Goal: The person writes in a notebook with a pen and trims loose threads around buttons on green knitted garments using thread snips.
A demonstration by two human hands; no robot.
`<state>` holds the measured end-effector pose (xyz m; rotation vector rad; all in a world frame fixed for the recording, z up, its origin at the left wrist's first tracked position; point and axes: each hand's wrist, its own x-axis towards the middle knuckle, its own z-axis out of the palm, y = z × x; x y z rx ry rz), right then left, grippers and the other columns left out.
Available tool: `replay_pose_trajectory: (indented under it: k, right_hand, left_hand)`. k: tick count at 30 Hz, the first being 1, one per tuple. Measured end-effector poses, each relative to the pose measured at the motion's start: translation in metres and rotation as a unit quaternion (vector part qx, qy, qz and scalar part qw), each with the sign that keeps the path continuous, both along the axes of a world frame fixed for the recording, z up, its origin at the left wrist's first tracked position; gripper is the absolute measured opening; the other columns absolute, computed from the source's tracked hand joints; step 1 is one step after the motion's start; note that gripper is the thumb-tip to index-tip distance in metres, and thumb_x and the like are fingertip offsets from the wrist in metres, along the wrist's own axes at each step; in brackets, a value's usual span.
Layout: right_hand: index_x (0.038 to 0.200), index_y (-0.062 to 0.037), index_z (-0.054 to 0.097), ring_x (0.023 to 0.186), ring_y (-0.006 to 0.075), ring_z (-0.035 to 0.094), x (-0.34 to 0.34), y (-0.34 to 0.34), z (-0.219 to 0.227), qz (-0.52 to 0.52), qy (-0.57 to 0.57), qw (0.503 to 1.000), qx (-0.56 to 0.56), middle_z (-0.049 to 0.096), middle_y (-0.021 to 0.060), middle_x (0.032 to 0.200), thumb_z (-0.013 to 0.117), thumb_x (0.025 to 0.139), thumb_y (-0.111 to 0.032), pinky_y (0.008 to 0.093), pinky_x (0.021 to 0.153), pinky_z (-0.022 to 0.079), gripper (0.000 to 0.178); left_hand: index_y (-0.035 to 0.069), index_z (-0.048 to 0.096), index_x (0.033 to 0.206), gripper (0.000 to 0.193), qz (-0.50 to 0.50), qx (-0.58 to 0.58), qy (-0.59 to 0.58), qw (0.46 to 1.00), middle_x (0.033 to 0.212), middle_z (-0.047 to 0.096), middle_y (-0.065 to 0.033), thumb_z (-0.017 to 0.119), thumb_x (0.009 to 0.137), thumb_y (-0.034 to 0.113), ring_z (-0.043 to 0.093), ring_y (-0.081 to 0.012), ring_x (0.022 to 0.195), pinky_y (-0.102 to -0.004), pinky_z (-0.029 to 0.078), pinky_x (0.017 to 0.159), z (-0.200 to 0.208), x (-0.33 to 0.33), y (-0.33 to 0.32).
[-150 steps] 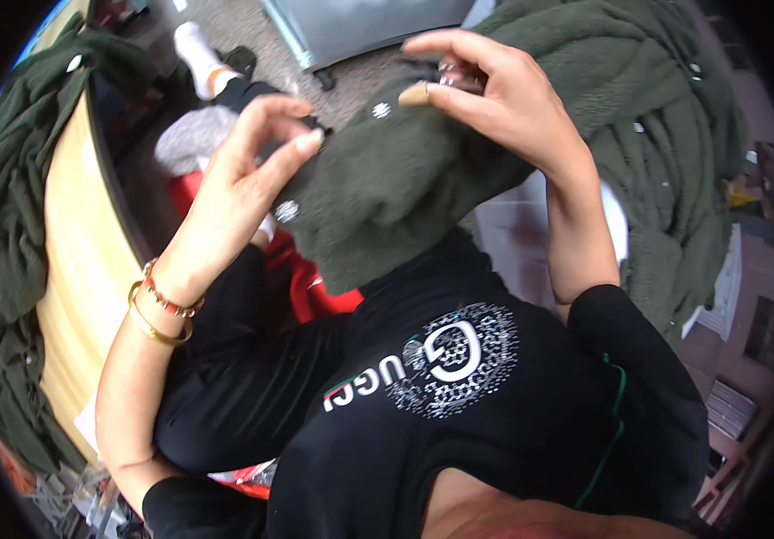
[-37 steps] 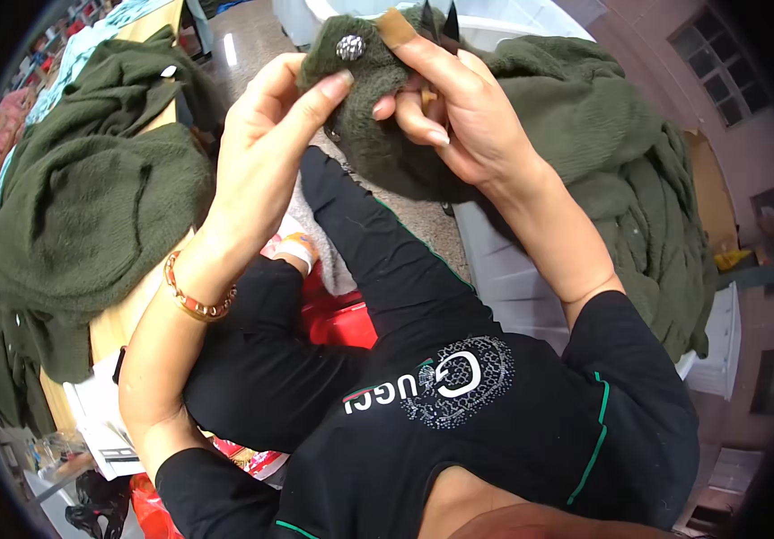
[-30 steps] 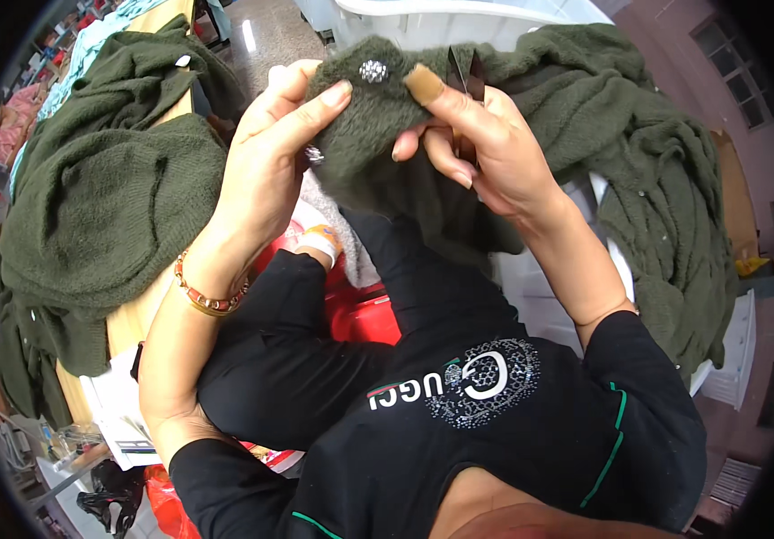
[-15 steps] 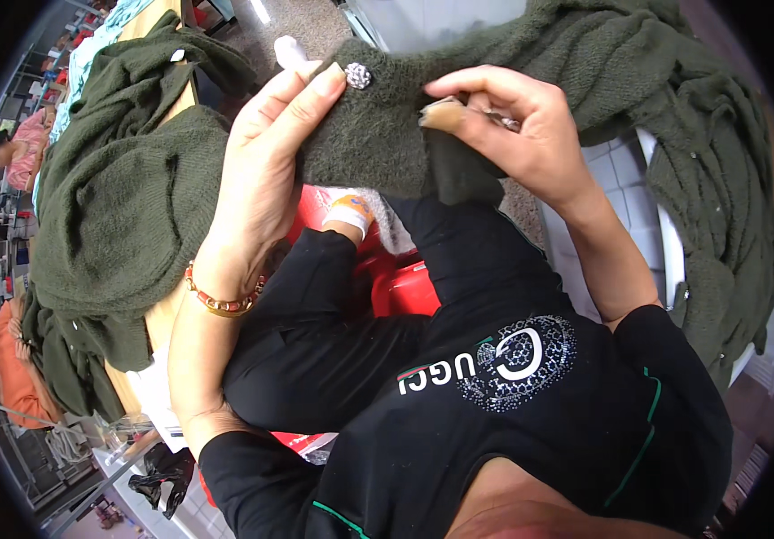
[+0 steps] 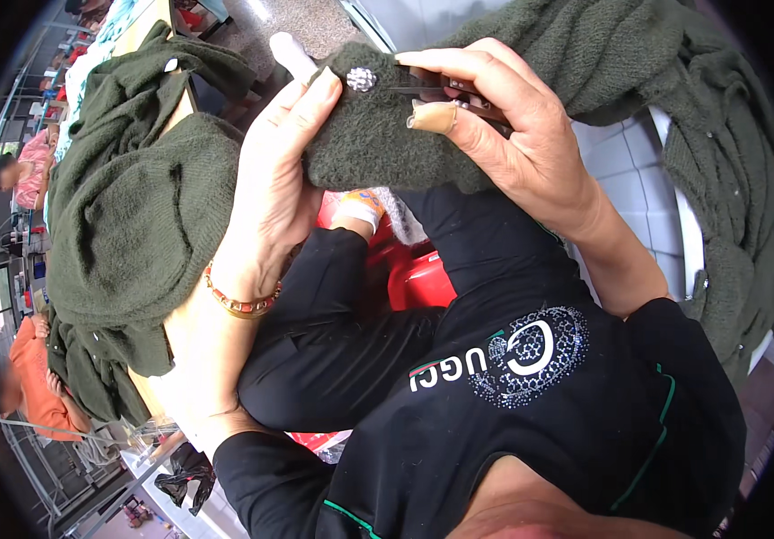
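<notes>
A dark green fuzzy knit garment is stretched out in front of me. A round silvery, sparkling button sits on it near its upper edge. My left hand pinches the knit between thumb and fingers just left of the button; a white cover is on one of its fingertips. My right hand is closed around small dark thread snips, whose thin blades point left toward the button, close to the cloth. A tan cover wraps the right thumb. The right palm is hidden.
More green knitwear lies on a wooden table at left. Another green length hangs over a white-rimmed bin at right. Something red is between my legs. Two people, in orange and pink, are at far left.
My right hand has turned and moved left, bringing the snips' blades from within the hand toward the button. My left hand keeps its pinch on the knit.
</notes>
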<state>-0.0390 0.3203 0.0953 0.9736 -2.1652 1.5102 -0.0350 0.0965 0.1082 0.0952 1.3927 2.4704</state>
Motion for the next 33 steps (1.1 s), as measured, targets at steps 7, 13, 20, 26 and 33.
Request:
replay_pose_trajectory:
  k: [7, 13, 20, 26, 33]
  right_hand:
    - [0.127, -0.0012, 0.065, 0.078, 0.0074, 0.050, -0.002, -0.004, -0.018, 0.020, -0.028, 0.999, -0.015, 0.056, 0.0016, 0.094, 0.072, 0.091, -0.013, 0.0205, 0.068, 0.042, 0.038]
    - [0.127, -0.0020, 0.066, 0.077, 0.0073, 0.050, -0.001, -0.001, -0.019, 0.017, 0.001, 1.000, -0.025, 0.055, 0.0013, 0.092, 0.072, 0.090, -0.012, 0.0208, 0.068, 0.042, 0.039]
    - [0.125, -0.0034, 0.069, 0.076, 0.0078, 0.050, 0.003, -0.005, -0.017, 0.011, 0.013, 0.999, -0.040, 0.055, 0.0015, 0.090, 0.073, 0.089, -0.013, 0.0214, 0.067, 0.042, 0.038]
    - [0.122, -0.0030, 0.070, 0.076, 0.0085, 0.051, 0.002, -0.006, -0.010, -0.011, 0.030, 0.999, -0.028, 0.055, 0.0014, 0.087, 0.072, 0.089, -0.014, 0.0217, 0.067, 0.043, 0.035]
    - [0.121, -0.0025, 0.070, 0.080, 0.0110, 0.056, 0.005, -0.008, -0.006, -0.029, 0.040, 0.999, 0.002, 0.060, 0.0036, 0.090, 0.072, 0.088, -0.009, 0.0227, 0.070, 0.045, 0.034]
  left_hand:
    - [0.001, 0.066, 0.118, 0.024, -0.031, -0.038, -0.011, 0.999, 0.107, 0.071, -0.0078, 0.066, 0.096, 0.012, 0.069, -0.0139, 0.093, -0.0264, 0.057, 0.084, -0.011, -0.004, -0.002]
    - [0.001, 0.064, 0.120, 0.027, -0.034, -0.001, -0.021, 0.999, 0.111, 0.070, -0.0082, 0.066, 0.096, 0.013, 0.068, -0.0148, 0.100, -0.0291, 0.056, 0.090, -0.015, -0.005, -0.001]
    - [0.001, 0.058, 0.126, 0.033, -0.039, 0.031, -0.018, 0.999, 0.116, 0.068, -0.0090, 0.066, 0.096, 0.014, 0.067, -0.0163, 0.104, -0.0308, 0.054, 0.094, -0.018, -0.004, 0.003]
    - [0.001, 0.057, 0.126, 0.033, -0.061, 0.067, -0.006, 0.996, 0.117, 0.066, -0.0086, 0.065, 0.096, 0.013, 0.066, -0.0166, 0.106, -0.0320, 0.054, 0.095, -0.024, -0.004, -0.002]
    - [0.002, 0.057, 0.127, 0.034, -0.066, 0.072, -0.013, 0.995, 0.118, 0.066, -0.0083, 0.065, 0.096, 0.012, 0.066, -0.0169, 0.106, -0.0326, 0.054, 0.096, -0.024, -0.004, -0.002]
